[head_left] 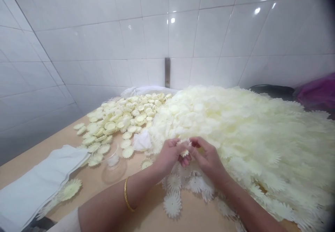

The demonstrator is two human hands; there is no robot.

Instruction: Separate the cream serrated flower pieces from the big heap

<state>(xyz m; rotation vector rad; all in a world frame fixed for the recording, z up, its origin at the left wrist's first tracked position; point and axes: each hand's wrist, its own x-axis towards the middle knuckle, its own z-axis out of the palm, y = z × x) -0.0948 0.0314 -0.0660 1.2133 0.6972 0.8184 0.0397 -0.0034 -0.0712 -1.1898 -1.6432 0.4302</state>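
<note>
Between my two hands is a small pale fabric flower piece (pixel 184 153) with a jagged petal edge. My left hand (pixel 170 155) pinches it from the left, thumb on top. My right hand (pixel 206 157) grips its right side between thumb and fingers. Just below the hands, several flat white flower cut-outs (pixel 172 204) lie loose on the table. Beyond and to the right rises a big heap of cream flower cut-outs (pixel 248 127). To the left lies a pile of thicker, cupped flower pieces (pixel 117 120).
A clear dish (pixel 114 171) holding something white stands on the wooden table (pixel 146 207), left of my hands. Near it lies a crumpled white cloth (pixel 142 141). A stack of white sheets (pixel 39 186) covers the left edge. Behind is a tiled wall (pixel 154 36); a purple bag (pixel 318 90) sits far right.
</note>
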